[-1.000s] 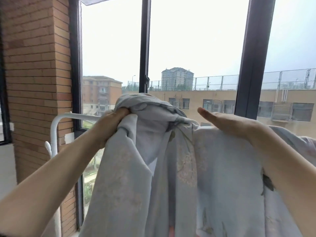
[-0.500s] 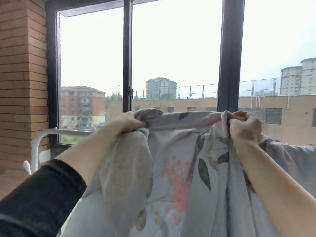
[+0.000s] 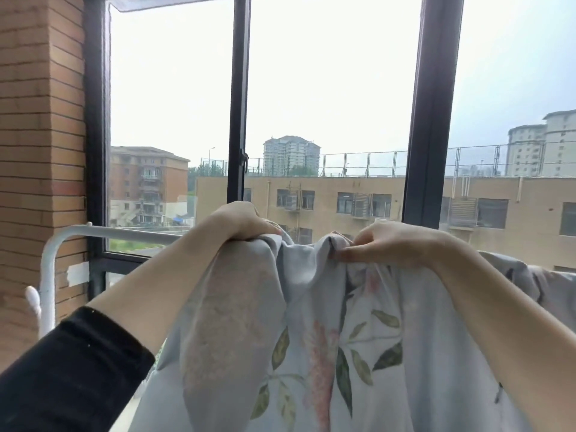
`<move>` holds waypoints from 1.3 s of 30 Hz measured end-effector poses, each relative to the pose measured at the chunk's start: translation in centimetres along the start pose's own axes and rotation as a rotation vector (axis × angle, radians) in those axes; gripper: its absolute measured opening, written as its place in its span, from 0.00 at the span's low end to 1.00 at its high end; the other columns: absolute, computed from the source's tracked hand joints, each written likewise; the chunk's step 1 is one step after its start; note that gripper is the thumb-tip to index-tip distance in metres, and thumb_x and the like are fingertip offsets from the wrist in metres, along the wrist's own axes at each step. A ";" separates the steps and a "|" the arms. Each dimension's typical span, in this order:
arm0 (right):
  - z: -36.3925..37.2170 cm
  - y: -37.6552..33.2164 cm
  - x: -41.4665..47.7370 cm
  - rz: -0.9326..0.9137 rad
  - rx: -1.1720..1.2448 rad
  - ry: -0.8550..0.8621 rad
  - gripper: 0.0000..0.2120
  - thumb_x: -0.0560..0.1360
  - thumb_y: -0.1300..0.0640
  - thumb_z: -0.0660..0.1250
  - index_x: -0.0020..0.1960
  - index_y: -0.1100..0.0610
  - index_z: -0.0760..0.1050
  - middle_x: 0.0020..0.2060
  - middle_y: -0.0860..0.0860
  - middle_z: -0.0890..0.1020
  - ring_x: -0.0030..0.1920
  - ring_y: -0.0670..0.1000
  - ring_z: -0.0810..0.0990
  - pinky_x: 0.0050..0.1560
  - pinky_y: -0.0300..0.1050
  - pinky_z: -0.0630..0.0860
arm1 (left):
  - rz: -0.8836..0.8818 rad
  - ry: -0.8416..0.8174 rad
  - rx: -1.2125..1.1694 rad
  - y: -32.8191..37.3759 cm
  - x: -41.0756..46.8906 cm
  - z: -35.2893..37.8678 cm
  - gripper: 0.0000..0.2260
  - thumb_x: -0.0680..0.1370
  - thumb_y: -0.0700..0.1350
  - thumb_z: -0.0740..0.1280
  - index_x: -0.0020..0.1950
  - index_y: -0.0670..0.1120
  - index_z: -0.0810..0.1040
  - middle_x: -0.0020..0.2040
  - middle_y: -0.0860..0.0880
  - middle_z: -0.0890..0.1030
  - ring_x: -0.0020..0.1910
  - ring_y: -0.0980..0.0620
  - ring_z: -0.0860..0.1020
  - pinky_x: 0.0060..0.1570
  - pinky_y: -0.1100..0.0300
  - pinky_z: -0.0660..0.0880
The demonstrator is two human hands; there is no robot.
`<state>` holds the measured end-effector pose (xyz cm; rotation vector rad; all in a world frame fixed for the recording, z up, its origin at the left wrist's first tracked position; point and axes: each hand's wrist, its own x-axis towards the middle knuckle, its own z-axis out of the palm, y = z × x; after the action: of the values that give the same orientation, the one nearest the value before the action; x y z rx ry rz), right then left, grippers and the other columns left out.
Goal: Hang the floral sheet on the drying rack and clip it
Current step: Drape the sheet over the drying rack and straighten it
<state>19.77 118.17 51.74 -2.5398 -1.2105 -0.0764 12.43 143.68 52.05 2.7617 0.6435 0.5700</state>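
The sheet [image 3: 327, 353] hung bunched at the top between the two hands, pale blue with green leaves and pink flower sprays, falling from them to the bottom of the view. Its upper edge was gathered into folds at about the height of the rack's [image 3: 124, 232] white top rail, which ran out to the left of the hands and curved down into an upright; whether the cloth rested on the rail under the hands could not be told. More of the sheet lay draped to the right of the right hand. The left hand [image 3: 241, 222] was closed over a bunch of the cloth, knuckles up, a black sleeve [image 3: 71, 375] covering the forearm near the elbow. The right hand [image 3: 383, 244] pinched a fold of the edge between thumb and fingers, just beside the left hand, a short dip of cloth between them. Beyond the hands stood a dark-framed window [image 3: 239, 120], with a brick wall [image 3: 40, 135] to the left of it.
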 end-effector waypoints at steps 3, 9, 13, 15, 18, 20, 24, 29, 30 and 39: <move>2.1 -1.3 0.8 -0.191 -0.002 0.120 0.18 0.71 0.32 0.64 0.48 0.46 0.79 0.43 0.44 0.81 0.44 0.46 0.78 0.45 0.46 0.75 | 0.037 0.036 0.013 0.3 -0.5 0.1 0.24 0.68 0.68 0.68 0.30 0.47 0.76 0.30 0.50 0.75 0.33 0.52 0.73 0.33 0.59 0.67; 4.0 -1.8 2.8 -0.178 -0.008 0.180 0.11 0.76 0.33 0.56 0.41 0.29 0.76 0.41 0.36 0.80 0.46 0.45 0.78 0.50 0.45 0.76 | 0.105 0.354 -0.257 -1.3 -3.1 1.5 0.24 0.69 0.68 0.67 0.38 0.47 0.82 0.36 0.51 0.82 0.39 0.52 0.78 0.35 0.59 0.71; 4.0 -1.5 3.6 -0.213 0.091 0.159 0.16 0.76 0.34 0.58 0.30 0.26 0.72 0.31 0.34 0.76 0.43 0.45 0.77 0.50 0.45 0.76 | 0.153 0.559 -0.502 -2.9 -6.5 3.1 0.28 0.66 0.69 0.70 0.55 0.50 0.78 0.48 0.56 0.81 0.48 0.57 0.78 0.42 0.66 0.71; 4.1 -1.3 4.0 -0.235 0.095 0.161 0.17 0.76 0.34 0.58 0.29 0.26 0.72 0.32 0.34 0.76 0.43 0.45 0.77 0.49 0.46 0.76 | 0.145 0.642 -0.586 -4.1 -8.2 3.9 0.31 0.64 0.71 0.68 0.58 0.52 0.76 0.50 0.59 0.80 0.49 0.61 0.77 0.45 0.67 0.70; 4.1 -1.0 4.4 -0.240 0.103 0.169 0.17 0.76 0.34 0.59 0.29 0.28 0.73 0.31 0.37 0.77 0.40 0.45 0.78 0.50 0.47 0.76 | 0.083 0.656 -0.684 -6.2 -10.4 5.9 0.31 0.63 0.74 0.64 0.57 0.54 0.74 0.51 0.60 0.81 0.52 0.62 0.77 0.52 0.61 0.74; 4.1 -0.5 4.7 -0.235 0.116 0.170 0.14 0.74 0.32 0.59 0.33 0.31 0.76 0.34 0.40 0.81 0.41 0.46 0.80 0.52 0.49 0.78 | 0.030 0.586 -0.711 -7.4 -11.5 7.4 0.37 0.60 0.77 0.62 0.59 0.54 0.73 0.54 0.59 0.80 0.55 0.59 0.77 0.56 0.55 0.74; 4.2 -0.3 5.0 -0.246 0.105 0.162 0.14 0.73 0.30 0.58 0.35 0.31 0.77 0.39 0.43 0.83 0.44 0.48 0.82 0.54 0.52 0.78 | -0.068 0.399 -0.618 -8.1 -14.0 10.4 0.49 0.51 0.81 0.61 0.66 0.56 0.68 0.55 0.55 0.79 0.53 0.53 0.78 0.49 0.55 0.73; 4.1 -0.6 4.8 -0.261 0.100 0.172 0.15 0.75 0.33 0.58 0.34 0.32 0.77 0.36 0.41 0.82 0.43 0.46 0.81 0.52 0.48 0.77 | -0.097 0.269 -0.564 -7.2 -15.8 13.5 0.34 0.53 0.75 0.67 0.54 0.62 0.71 0.46 0.62 0.79 0.46 0.59 0.78 0.44 0.55 0.74; 4.1 -0.6 4.7 -0.254 0.102 0.171 0.16 0.75 0.33 0.58 0.31 0.31 0.76 0.34 0.40 0.81 0.41 0.46 0.80 0.49 0.46 0.77 | -0.092 0.253 -0.595 -7.0 -16.0 13.8 0.33 0.53 0.76 0.67 0.53 0.61 0.73 0.48 0.64 0.78 0.48 0.59 0.78 0.46 0.55 0.75; 4.1 0.0 5.0 -0.241 0.102 0.163 0.18 0.75 0.33 0.59 0.32 0.37 0.77 0.30 0.43 0.79 0.36 0.46 0.77 0.46 0.47 0.75 | -0.012 0.115 -0.745 -5.2 -17.4 15.0 0.41 0.54 0.63 0.81 0.63 0.62 0.69 0.57 0.63 0.76 0.57 0.63 0.75 0.55 0.58 0.75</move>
<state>22.61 123.17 48.79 -2.2425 -1.4098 -0.2652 2.51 137.90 31.49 2.0370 0.3627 0.7778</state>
